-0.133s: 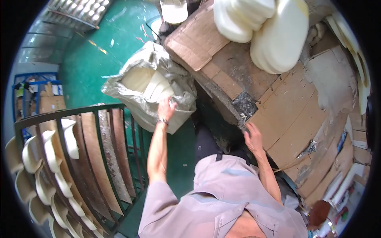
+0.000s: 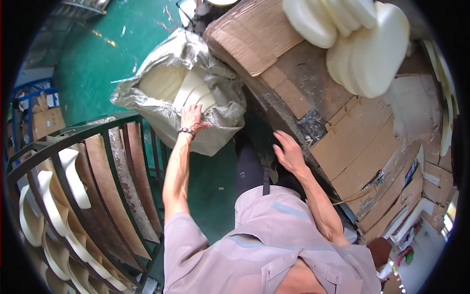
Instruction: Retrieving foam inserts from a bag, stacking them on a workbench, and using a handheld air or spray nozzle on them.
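Note:
A woven silvery-white sack [image 2: 218, 134] stands on the floor, its mouth wide and crumpled. Inside it are several cream, overlapping curved pieces [image 2: 188, 90] that look like foam. My left hand [image 2: 192, 117] rests at the near edge of these pieces by the sack's rim, fingers stretched and thumb out to the right; its fingertips touch the pieces. A dark bracelet circles that wrist. My right hand [image 2: 289, 153] hangs in the air beside the bench edge, fingers apart and holding nothing.
A cardboard-covered bench [image 2: 362, 142] lies to the right, with stacks of smooth cream pads [image 2: 367, 54] at its far side. On my left, a dark metal rack [image 2: 73, 134] holds brown boards and curved cream pieces [image 2: 73, 176]. The floor [image 2: 93, 73] is green.
My right hand has moved left, off the bench edge. My left hand remains at the pieces in the sack, while the whole view has shifted slightly.

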A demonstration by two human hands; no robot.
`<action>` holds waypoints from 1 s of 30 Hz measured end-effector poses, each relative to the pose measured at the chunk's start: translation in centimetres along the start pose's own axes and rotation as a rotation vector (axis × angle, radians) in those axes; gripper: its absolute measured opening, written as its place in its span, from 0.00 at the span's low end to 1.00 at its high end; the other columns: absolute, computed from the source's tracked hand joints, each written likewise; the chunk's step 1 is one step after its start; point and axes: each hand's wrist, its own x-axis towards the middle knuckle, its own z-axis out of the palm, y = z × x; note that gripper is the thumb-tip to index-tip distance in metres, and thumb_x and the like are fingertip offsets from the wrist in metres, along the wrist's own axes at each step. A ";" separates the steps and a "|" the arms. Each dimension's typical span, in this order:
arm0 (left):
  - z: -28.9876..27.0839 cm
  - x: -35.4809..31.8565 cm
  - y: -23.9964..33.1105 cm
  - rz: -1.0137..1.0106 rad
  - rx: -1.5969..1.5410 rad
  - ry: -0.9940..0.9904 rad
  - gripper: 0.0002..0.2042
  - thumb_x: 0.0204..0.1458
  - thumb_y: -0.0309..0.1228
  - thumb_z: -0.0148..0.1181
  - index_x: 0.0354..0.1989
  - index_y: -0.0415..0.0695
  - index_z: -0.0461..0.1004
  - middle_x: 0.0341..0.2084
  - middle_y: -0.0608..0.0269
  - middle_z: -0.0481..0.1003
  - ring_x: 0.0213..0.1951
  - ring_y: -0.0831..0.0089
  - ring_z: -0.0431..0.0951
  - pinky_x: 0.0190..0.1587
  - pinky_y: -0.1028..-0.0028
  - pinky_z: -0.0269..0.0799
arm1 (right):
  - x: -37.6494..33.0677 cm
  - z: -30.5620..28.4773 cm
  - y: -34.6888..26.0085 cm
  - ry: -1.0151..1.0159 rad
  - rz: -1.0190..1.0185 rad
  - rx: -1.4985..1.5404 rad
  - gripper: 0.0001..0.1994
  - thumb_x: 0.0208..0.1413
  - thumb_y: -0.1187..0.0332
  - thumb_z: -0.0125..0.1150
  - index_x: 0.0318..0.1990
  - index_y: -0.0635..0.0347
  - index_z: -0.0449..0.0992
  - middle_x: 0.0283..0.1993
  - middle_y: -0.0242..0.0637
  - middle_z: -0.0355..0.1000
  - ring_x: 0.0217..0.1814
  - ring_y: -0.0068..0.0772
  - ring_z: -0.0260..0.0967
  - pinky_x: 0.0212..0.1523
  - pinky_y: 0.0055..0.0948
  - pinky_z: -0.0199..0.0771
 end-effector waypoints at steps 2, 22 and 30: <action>2.7 -3.6 -5.1 0.113 0.154 -0.109 0.32 0.44 0.50 0.73 0.55 0.45 0.72 0.47 0.52 0.76 0.54 0.52 0.74 0.58 0.54 0.69 | 4.7 5.5 -5.1 -0.124 -0.082 0.050 0.22 0.57 0.70 0.62 0.60 0.63 0.72 0.63 0.51 0.70 0.64 0.53 0.68 0.64 0.43 0.70; 5.1 -6.7 -8.1 -0.551 -0.924 0.256 0.17 0.57 0.34 0.65 0.50 0.38 0.76 0.42 0.47 0.76 0.45 0.56 0.77 0.51 0.63 0.72 | 10.2 29.5 2.6 -0.492 0.930 0.447 0.21 0.59 0.60 0.57 0.49 0.73 0.76 0.47 0.55 0.76 0.48 0.51 0.75 0.48 0.41 0.77; 11.1 7.1 -16.4 -0.433 -0.714 -0.030 0.40 0.62 0.63 0.43 0.67 0.36 0.64 0.62 0.38 0.66 0.65 0.44 0.65 0.67 0.55 0.59 | 10.8 33.7 2.8 0.125 1.571 0.712 0.15 0.58 0.71 0.59 0.51 0.70 0.73 0.48 0.46 0.73 0.47 0.39 0.73 0.49 0.40 0.80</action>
